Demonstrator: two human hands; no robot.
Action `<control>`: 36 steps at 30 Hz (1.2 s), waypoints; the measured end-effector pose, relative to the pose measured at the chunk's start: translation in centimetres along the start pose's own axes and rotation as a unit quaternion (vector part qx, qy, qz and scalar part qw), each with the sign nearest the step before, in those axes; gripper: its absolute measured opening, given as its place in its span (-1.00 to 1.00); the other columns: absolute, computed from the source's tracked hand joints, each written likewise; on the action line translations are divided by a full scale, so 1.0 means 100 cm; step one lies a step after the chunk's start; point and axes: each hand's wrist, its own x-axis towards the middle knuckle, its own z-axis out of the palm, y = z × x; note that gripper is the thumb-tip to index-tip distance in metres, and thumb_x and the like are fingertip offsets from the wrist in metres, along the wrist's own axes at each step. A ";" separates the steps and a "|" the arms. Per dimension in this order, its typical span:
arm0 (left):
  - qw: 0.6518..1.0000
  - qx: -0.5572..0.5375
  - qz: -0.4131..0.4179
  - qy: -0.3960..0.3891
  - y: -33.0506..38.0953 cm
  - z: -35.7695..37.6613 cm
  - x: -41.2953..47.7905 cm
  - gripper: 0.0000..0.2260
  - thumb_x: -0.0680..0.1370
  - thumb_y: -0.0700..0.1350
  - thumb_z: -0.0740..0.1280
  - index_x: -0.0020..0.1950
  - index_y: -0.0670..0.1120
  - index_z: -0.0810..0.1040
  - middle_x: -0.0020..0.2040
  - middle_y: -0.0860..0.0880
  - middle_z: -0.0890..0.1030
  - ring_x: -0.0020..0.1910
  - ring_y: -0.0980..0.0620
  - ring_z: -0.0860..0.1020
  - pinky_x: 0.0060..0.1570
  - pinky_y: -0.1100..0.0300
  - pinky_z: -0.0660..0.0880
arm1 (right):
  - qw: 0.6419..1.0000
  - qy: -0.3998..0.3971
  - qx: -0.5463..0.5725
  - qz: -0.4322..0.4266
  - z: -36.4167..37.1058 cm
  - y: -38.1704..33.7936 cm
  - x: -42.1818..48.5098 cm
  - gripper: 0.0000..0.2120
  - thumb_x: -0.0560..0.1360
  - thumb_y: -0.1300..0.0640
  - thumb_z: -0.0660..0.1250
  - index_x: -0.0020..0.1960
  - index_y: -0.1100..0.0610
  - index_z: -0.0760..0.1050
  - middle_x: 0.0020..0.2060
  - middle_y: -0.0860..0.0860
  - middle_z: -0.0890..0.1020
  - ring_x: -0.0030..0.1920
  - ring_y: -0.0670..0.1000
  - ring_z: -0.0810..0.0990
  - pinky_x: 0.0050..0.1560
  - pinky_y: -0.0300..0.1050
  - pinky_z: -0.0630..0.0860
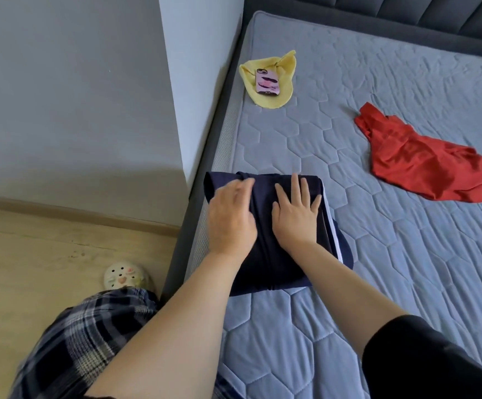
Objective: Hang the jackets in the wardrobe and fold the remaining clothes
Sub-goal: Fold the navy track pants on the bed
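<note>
I'm folding the navy shorts (pixel 265 226) at the near left edge of the bed (pixel 406 254), my left hand (pixel 231 220) and right hand (pixel 295 214) both flat and pressing, gripping nothing. The knit is soft with a white side stripe, seemingly folded once. Next, probably, the crumpled, silky red garment (pixel 423 159) far right needs spreading flat; the yellow cloth (pixel 274 82) lies far left.
</note>
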 end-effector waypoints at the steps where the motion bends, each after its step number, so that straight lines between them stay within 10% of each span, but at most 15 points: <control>1: 0.998 -0.005 0.058 -0.026 0.000 0.004 0.004 -0.58 0.43 -0.35 0.30 0.28 -0.20 0.50 0.20 -0.15 0.56 0.15 -0.19 0.51 0.10 -0.07 0.48 | 1.000 -0.003 0.001 0.002 0.003 -0.001 0.000 -0.54 0.62 0.03 0.02 0.52 0.04 0.19 0.56 0.08 -0.01 0.55 0.10 -0.10 0.46 0.26 -0.13; 7: 0.947 0.119 -0.003 -0.297 -0.030 0.038 -0.004 -0.52 0.66 0.04 0.01 0.58 0.03 -0.01 0.59 -0.02 -0.04 0.54 -0.07 -0.02 0.46 -0.08 0.04 | 0.999 -0.020 0.039 -0.026 0.016 0.009 0.008 -0.52 0.64 0.02 -0.01 0.54 0.07 0.13 0.55 0.07 0.02 0.55 0.07 -0.09 0.50 0.06 -0.12; 13: 0.946 0.149 -0.041 -0.284 -0.042 0.058 -0.013 -0.47 0.64 0.10 0.03 0.58 0.08 -0.09 0.58 -0.07 -0.03 0.55 -0.07 -0.03 0.45 -0.09 0.03 | 0.996 -0.038 0.029 -0.077 0.030 0.022 0.034 -0.50 0.61 -0.04 -0.03 0.53 0.04 0.15 0.55 0.05 0.08 0.55 0.06 -0.07 0.49 0.10 -0.13; 18: 0.946 0.153 -0.051 -0.282 -0.045 0.067 -0.017 -0.46 0.64 0.11 0.04 0.57 0.11 -0.09 0.58 -0.08 -0.04 0.55 -0.06 -0.05 0.46 -0.09 -0.02 | 0.997 0.021 0.063 0.048 0.048 0.017 0.039 -0.48 0.55 0.02 0.03 0.51 0.04 0.18 0.52 0.12 0.17 0.53 0.08 0.04 0.48 0.20 -0.10; 28: 0.913 0.116 -0.116 -0.373 -0.044 0.039 -0.002 -0.42 0.63 0.18 0.00 0.57 0.07 -0.16 0.59 0.00 -0.14 0.55 0.01 -0.15 0.48 -0.09 -0.12 | 0.965 -0.112 0.214 0.107 0.021 0.034 0.058 -0.52 0.63 0.03 -0.05 0.54 0.06 0.11 0.53 0.00 0.13 0.53 -0.02 0.02 0.51 0.06 -0.04; 33: 0.935 0.123 -0.053 -0.330 -0.045 -0.008 0.011 -0.44 0.64 0.09 0.09 0.58 0.01 -0.03 0.59 -0.04 -0.05 0.55 -0.03 -0.10 0.47 -0.12 -0.06 | 0.897 -0.143 0.336 0.248 -0.009 0.071 0.035 -0.55 0.64 -0.03 -0.03 0.46 0.12 0.28 0.44 0.08 0.34 0.39 0.09 0.34 0.32 -0.11 0.22; 36: 0.953 0.110 -0.025 -0.280 -0.036 -0.026 -0.002 -0.45 0.63 0.06 0.12 0.57 -0.03 0.03 0.58 -0.08 0.01 0.55 -0.07 -0.05 0.48 -0.12 0.00 | 0.778 -0.115 0.509 0.349 -0.028 0.097 0.014 -0.56 0.64 -0.03 0.00 0.34 0.22 0.39 0.22 0.17 0.53 -0.01 0.06 0.52 -0.01 -0.14 0.40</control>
